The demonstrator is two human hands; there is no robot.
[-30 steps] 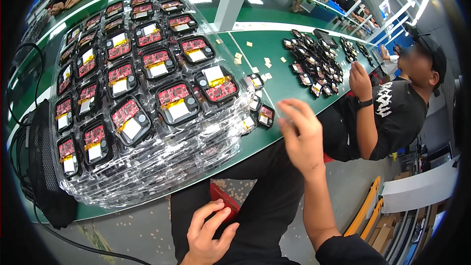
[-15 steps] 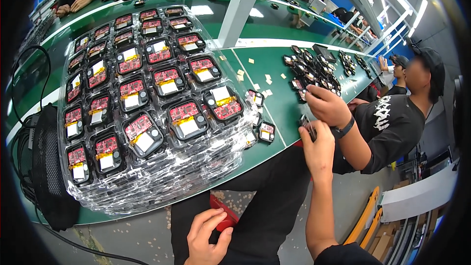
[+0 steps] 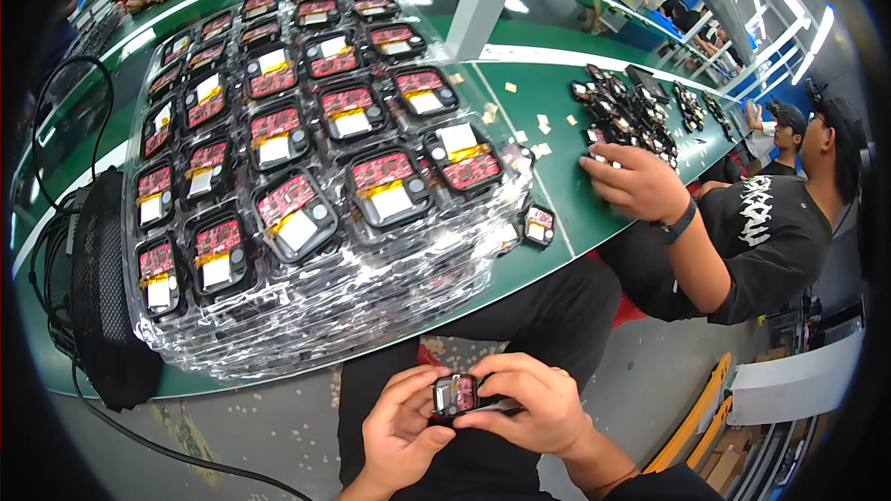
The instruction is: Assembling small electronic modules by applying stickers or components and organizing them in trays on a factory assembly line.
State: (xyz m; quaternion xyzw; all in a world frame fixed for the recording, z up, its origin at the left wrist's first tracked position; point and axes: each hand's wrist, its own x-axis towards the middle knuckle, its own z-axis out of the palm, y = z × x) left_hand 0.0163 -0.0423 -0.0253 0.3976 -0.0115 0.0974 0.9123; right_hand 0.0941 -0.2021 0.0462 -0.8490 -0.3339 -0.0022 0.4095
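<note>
A long green workbench (image 3: pixel 566 172) carries a stack of clear plastic blister trays (image 3: pixel 371 283). Near its edge, above a person's black trousers (image 3: pixel 483 468), the left hand (image 3: pixel 401 431) and right hand (image 3: pixel 538 408) together grasp one black-cased red circuit-board module (image 3: pixel 455 396).

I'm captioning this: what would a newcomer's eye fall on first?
The shiny stack of clear plastic trays at left on the green table probably stands out, topped with rows of black-cased red circuit boards. Next, at lower centre, the left hand and right hand hold a small black-framed unit.
</note>
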